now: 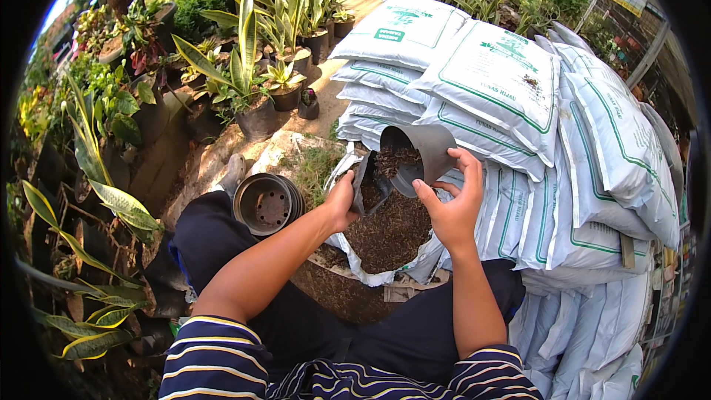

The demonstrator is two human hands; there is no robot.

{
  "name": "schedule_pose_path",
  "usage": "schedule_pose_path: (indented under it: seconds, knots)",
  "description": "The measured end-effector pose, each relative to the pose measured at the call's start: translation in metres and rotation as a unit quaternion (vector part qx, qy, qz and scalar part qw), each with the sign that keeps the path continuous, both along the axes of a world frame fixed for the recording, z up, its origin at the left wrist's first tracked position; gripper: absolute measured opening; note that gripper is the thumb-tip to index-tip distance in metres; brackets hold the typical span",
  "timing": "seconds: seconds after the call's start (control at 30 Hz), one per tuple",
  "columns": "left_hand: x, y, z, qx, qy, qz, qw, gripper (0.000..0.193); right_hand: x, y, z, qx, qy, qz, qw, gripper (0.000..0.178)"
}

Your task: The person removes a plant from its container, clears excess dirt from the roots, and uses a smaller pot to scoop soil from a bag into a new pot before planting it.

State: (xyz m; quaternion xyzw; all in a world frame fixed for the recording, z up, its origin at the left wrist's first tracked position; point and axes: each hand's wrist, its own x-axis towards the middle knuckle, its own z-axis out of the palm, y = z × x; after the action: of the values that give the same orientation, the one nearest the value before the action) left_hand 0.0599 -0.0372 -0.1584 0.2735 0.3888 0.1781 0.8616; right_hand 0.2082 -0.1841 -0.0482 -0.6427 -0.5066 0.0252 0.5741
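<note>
My left hand [342,201] is closed on the side of a small black plastic grow bag [363,184], its mouth turned up toward the pot. In my right hand [453,207], thumb and fingers grip the base end of a dark grey plant pot [429,147]. The pot lies tipped on its side, mouth to the left, with dark loose potting soil [398,160] at its rim beside the bag's opening. Below both hands stands an open white sack [363,270] between my legs, filled with brown potting mix [385,241]. The bag's inside is mostly hidden.
A nested stack of black pots [265,204] stands by my left knee. Full white soil sacks [503,89] are piled high ahead and to the right. Potted snake plants [248,67] crowd the far side, and more leafy plants [118,204] line the left.
</note>
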Motion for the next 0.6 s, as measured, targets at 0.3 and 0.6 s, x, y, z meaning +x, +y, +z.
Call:
schedule_pose_path:
  seconds: [0.3, 0.6]
  knots:
    - [0.0, -0.001, 0.003, 0.007, 0.001, -0.008, 1.0, 0.061, -0.01, 0.002, -0.001, 0.016, -0.131, 0.035, 0.991, 0.074]
    - [0.0, -0.015, 0.023, 0.004, 0.004, -0.022, 1.0, 0.056, -0.009, 0.001, -0.002, 0.029, -0.167, 0.057, 0.984, 0.074]
